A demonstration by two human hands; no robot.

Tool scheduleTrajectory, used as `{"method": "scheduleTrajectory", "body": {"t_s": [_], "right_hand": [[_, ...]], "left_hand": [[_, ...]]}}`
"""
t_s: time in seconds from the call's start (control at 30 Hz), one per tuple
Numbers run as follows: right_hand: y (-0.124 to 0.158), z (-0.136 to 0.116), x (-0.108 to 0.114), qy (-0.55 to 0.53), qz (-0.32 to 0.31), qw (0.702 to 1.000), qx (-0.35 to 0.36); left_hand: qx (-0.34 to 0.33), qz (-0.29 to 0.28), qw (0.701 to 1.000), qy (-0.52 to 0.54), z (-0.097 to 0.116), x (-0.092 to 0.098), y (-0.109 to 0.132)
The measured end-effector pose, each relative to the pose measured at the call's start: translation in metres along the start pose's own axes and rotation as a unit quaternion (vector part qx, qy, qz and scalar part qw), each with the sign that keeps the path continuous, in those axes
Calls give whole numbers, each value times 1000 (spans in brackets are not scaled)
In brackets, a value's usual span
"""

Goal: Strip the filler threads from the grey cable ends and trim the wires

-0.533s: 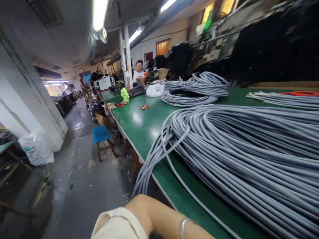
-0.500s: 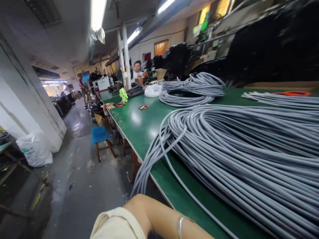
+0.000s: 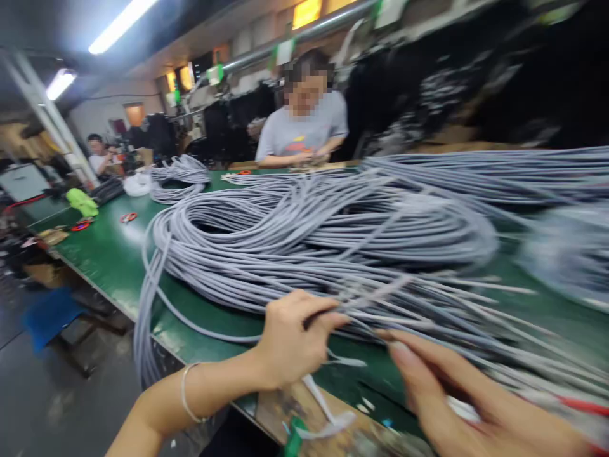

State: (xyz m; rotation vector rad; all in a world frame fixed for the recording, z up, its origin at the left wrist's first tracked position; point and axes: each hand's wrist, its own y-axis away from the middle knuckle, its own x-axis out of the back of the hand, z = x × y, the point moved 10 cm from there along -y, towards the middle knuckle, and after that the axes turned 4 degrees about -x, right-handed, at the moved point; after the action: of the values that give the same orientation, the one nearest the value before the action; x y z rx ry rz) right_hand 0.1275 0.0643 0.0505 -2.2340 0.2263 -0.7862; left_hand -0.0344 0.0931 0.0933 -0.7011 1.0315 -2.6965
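A big loose coil of grey cables (image 3: 309, 235) lies on the green table (image 3: 109, 260), with its thin ends fanning out toward me. My left hand (image 3: 292, 343), a bangle on its wrist, pinches one grey cable between thumb and fingers at the near edge of the pile. My right hand (image 3: 457, 397) is blurred at the lower right, its fingers stretched toward the same cable ends. Something white shows at its palm, and the blur hides whether it grips it. White strips (image 3: 328, 419) hang over the table edge below my left hand.
A person in a grey shirt (image 3: 304, 127) sits across the table. Another person (image 3: 98, 158) is at the far left end. A smaller cable coil (image 3: 178, 178), orange scissors (image 3: 127, 218) and a green object (image 3: 82, 202) lie farther left. A blue stool (image 3: 47, 314) stands on the floor.
My view has swung right from the aisle to the cable pile. Both hands have come up into view, and my left hand has taken hold of a cable.
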Motion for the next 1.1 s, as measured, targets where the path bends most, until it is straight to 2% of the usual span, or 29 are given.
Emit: {"method": "scheduleTrajectory", "body": {"t_s": [0.07, 0.17, 0.33, 0.63, 0.87, 1.1], "right_hand": [[-18, -10, 12, 11, 33, 999, -15], [-33, -26, 8, 1, 8, 1000, -14], [-33, -36, 2, -8, -25, 1000, -7], [-32, -28, 0, -16, -37, 999, -34], [-32, -31, -1, -18, -38, 999, -21], [-33, -26, -3, -43, -51, 997, -50]], "left_hand": [[-7, -23, 1000, 6, 5, -4, 1], [-14, -56, 998, 6, 12, -11, 6], [-1, -96, 995, 0, 14, -18, 5], [-1, -115, 993, 12, 14, -23, 6], [-11, -92, 996, 7, 16, -18, 4], [-27, -91, 995, 7, 18, -19, 4]]}}
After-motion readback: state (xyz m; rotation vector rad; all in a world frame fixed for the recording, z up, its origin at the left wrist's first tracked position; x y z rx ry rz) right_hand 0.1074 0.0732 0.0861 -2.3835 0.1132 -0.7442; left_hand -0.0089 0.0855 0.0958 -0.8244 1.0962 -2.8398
